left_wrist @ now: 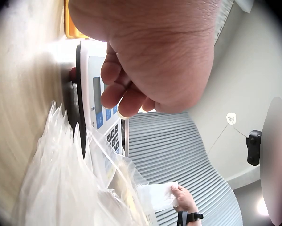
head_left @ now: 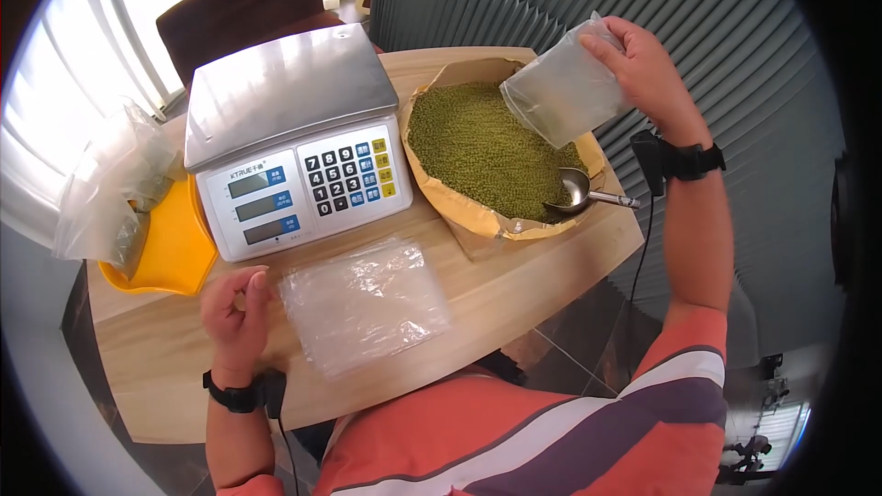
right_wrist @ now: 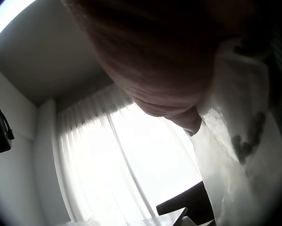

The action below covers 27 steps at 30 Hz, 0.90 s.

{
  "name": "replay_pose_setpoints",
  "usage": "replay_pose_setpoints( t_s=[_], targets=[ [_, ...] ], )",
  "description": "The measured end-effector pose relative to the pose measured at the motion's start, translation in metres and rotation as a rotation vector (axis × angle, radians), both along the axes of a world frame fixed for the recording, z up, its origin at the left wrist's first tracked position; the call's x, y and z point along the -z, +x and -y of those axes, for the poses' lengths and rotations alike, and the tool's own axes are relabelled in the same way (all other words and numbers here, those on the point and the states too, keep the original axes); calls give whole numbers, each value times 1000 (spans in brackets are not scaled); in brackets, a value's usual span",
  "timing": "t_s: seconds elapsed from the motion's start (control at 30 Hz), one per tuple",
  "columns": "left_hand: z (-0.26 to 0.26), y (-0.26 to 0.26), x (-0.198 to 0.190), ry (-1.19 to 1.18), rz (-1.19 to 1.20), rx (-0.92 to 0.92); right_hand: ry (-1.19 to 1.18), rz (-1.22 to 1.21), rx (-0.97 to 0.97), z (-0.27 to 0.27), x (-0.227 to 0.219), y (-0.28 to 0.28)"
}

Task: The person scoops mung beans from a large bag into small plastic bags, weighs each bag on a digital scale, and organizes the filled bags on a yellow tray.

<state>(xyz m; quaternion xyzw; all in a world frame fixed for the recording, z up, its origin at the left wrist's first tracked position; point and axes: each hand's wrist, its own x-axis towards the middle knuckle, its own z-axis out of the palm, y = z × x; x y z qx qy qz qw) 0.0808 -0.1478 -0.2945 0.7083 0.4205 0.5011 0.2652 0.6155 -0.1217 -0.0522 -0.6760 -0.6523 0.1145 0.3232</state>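
Observation:
The right hand point(head_left: 648, 73) pinches the top edge of a clear plastic bag point(head_left: 565, 83), which hangs over the right side of a paper sack point(head_left: 496, 228) of green beans point(head_left: 469, 147). In the right wrist view, the bag point(right_wrist: 240, 141) shows a few dark bits inside. A metal scoop point(head_left: 579, 191) rests on the beans, its handle over the rim. The left hand point(head_left: 237, 312) holds nothing, fingers curled above the table, beside a stack of flat clear bags point(head_left: 367, 303). In the left wrist view, that hand point(left_wrist: 150, 56) is above the bags point(left_wrist: 70, 174).
A scale point(head_left: 303, 147) with a metal plate stands left of the sack. At the far left, a yellow tray point(head_left: 175, 239) holds filled plastic bags point(head_left: 129, 188). A dark chair point(head_left: 243, 5) and a pleated grey curtain point(head_left: 478, 9) are behind the table point(head_left: 220, 404).

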Motion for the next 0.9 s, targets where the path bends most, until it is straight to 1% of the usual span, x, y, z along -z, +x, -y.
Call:
replay_pose_setpoints(
  t_s=[0.1, 0.23, 0.33, 0.37, 0.43, 0.53, 0.6, 0.63, 0.7, 0.73, 0.8, 0.83, 0.9],
  targets=[
    [0, -4, 1, -11, -36, 45, 2, 8, -3, -1, 0, 4],
    [0, -5, 3, -32, -30, 49, -32, 57, 26, 3, -4, 3],
    [1, -4, 4, -63, -23, 49, -2, 71, 32, 7, -6, 7],
    [0, -2, 3, -40, -25, 39, -3, 68, 32, 7, -7, 11],
    [0, -1, 3, -16, -28, 29, 2, 135, 47, 6, -9, 18],
    [1, 0, 3, -39, -3, 37, -41, 62, 23, 9, -6, 14],
    [1, 2, 3, -130, 126, 62, -28, 45, 32, 12, -8, 9],
    [2, 2, 1, -130, 125, 64, -16, 29, 38, 13, -8, 8],
    [4, 2, -11, -100, 111, 154, 1, 8, 40, 14, -5, 10],
    [6, 6, -21, -99, 110, 157, 17, -10, 36, 14, -4, 12],
    [10, 24, -49, -145, 114, 267, 20, -46, 32, 15, -3, 14],
    [11, 37, -66, -145, 114, 265, 23, -84, 27, 16, -2, 14],
    [6, 71, -103, -302, 153, 401, 11, -94, 24, 16, 0, 15]
  ],
)
